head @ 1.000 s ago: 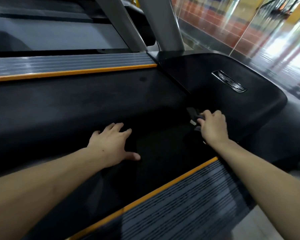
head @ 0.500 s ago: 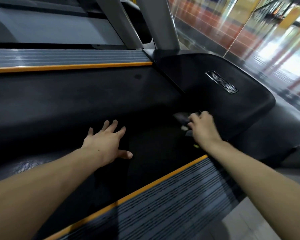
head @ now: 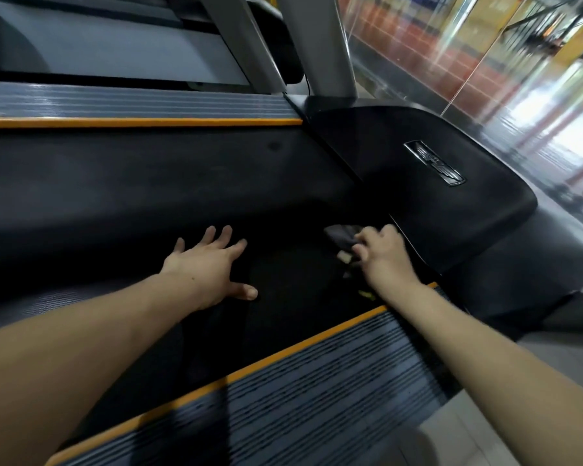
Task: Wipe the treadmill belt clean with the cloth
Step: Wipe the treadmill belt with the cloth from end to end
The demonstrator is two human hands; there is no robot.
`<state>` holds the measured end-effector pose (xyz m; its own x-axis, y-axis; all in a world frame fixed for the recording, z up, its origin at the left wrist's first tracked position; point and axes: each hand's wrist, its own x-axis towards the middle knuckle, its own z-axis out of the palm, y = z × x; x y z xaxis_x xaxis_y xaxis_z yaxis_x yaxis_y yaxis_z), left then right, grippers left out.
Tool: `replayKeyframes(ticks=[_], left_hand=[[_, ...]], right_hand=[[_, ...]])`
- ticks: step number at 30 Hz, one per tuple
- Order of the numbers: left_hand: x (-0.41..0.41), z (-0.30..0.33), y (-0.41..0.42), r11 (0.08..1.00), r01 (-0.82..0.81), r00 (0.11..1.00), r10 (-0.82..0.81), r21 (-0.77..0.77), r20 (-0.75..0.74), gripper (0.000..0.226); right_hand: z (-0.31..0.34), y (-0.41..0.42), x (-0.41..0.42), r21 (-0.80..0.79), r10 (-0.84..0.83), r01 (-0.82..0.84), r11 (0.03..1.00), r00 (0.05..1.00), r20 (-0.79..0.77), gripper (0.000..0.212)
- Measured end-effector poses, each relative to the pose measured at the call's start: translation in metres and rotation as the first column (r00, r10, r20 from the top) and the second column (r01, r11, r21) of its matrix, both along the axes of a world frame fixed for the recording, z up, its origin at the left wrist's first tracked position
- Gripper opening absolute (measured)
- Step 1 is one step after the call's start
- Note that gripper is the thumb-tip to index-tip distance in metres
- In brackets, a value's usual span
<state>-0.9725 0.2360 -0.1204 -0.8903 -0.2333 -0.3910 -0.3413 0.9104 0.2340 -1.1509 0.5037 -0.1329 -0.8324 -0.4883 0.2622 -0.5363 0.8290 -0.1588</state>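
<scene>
Since a second ago, my right hand (head: 386, 257), gripping the dark cloth (head: 342, 234), slides left along the black belt (head: 148, 196) beside the motor cover (head: 451, 223); left hand (head: 209, 267) stays flat, fingers spread. Glass wall (head: 468, 45) beyond.

A gym: a treadmill with black belt (head: 132, 196), orange-edged side rails (head: 317, 381) and a second treadmill (head: 98, 52) beyond, beside a glass wall (head: 468, 62) far right.

Glass wall panel (head: 451, 55) stands right of the grey upright post (head: 317, 42); red-and-yellow wall behind it. Glossy floor (head: 552, 129) beyond reflects bright daylight.
</scene>
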Motion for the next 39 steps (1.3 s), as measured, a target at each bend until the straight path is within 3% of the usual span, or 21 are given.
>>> replayKeyframes(ticks=[3, 6, 12, 17, 20, 27, 35, 39], left_hand=[[0.001, -0.001, 0.000, 1.000, 0.000, 1.000, 0.000, -0.004, -0.003, 0.104], [0.001, 0.000, 0.001, 1.000, 0.000, 1.000, 0.000, -0.011, -0.005, 0.104], [0.007, 0.002, 0.004, 1.000, -0.026, 0.996, 0.027, 0.014, -0.080, 0.101], [0.041, -0.004, -0.002, 0.991, -0.131, 0.927, 0.127, 0.011, -0.354, 0.060], [0.064, -0.011, -0.023, 0.981, -0.192, 0.913, 0.167, -0.029, -0.373, 0.054], [0.067, -0.018, -0.069, 0.976, -0.195, 0.914, 0.145, -0.098, -0.380, 0.058], [0.026, -0.017, -0.147, 0.966, -0.235, 0.916, 0.182, -0.110, -0.358, 0.060], [0.005, -0.018, -0.210, 0.953, -0.245, 0.910, 0.161, -0.180, -0.383, 0.061]], right_hand=[[0.004, 0.010, -0.023, 0.018, -0.220, 0.220, 0.975, 0.976, 0.007, 0.022], [0.003, -0.003, -0.008, -0.026, -0.298, 0.301, 0.953, 0.951, 0.089, 0.021], [0.002, -0.042, 0.065, -0.107, -0.147, 0.162, 0.981, 0.979, 0.140, 0.023], [0.001, -0.077, 0.131, -0.101, -0.022, 0.034, 0.994, 0.992, 0.123, 0.025], [-0.001, -0.092, 0.146, -0.108, -0.011, 0.019, 0.994, 0.997, 0.073, 0.021], [-0.005, -0.144, 0.111, -0.136, -0.029, 0.031, 0.990, 0.999, 0.021, 0.019], [-0.014, -0.250, 0.031, -0.154, -0.060, 0.073, 0.985, 0.994, 0.088, 0.021], [-0.017, -0.294, -0.003, -0.150, -0.062, 0.062, 0.987, 0.998, 0.004, 0.020]])
